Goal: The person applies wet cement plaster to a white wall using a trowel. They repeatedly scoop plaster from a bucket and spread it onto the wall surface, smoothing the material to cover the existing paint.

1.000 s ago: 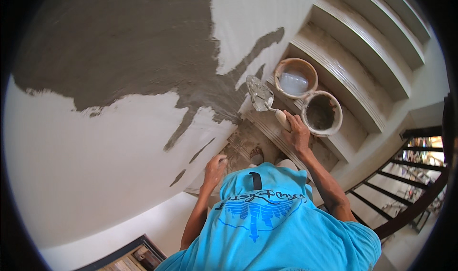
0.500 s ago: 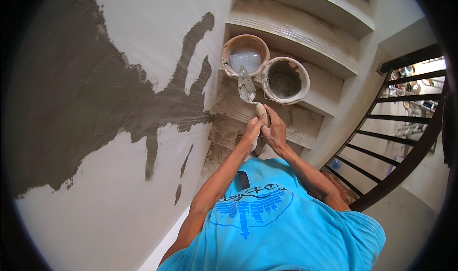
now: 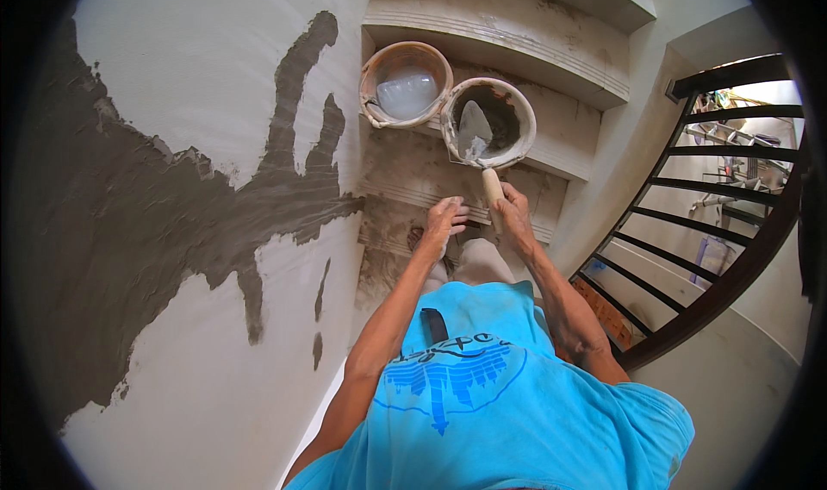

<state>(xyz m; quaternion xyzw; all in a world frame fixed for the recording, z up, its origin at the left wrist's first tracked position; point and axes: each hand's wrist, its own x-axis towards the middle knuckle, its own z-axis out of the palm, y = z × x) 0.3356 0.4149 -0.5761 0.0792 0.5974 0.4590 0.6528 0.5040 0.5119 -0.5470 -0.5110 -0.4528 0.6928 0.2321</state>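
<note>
My right hand (image 3: 514, 210) grips the pale handle (image 3: 494, 193) of a trowel, whose metal blade (image 3: 474, 126) is inside the grey-stained bucket (image 3: 519, 130). My left hand (image 3: 446, 218) is just left of the handle, fingers loosely bent and apart, holding nothing. A second, tan bucket (image 3: 370, 85) with cloudy liquid in it stands to the left of the grey-stained one. Both are on the pale stairs. To the left, dark grey plaster (image 3: 198, 223) covers irregular patches of the white wall (image 3: 189, 85).
The stairs (image 3: 491, 24) rise ahead of me, with my legs and feet on the lower steps. A curved dark railing (image 3: 715, 149) with bars runs along the right, with cluttered items visible beyond it. A pale ledge (image 3: 637, 76) borders the steps on that side.
The view has swung right toward the stairs. My left hand came onto the trowel handle, then let go. The trowel blade moved from above the buckets into the grey-stained one.
</note>
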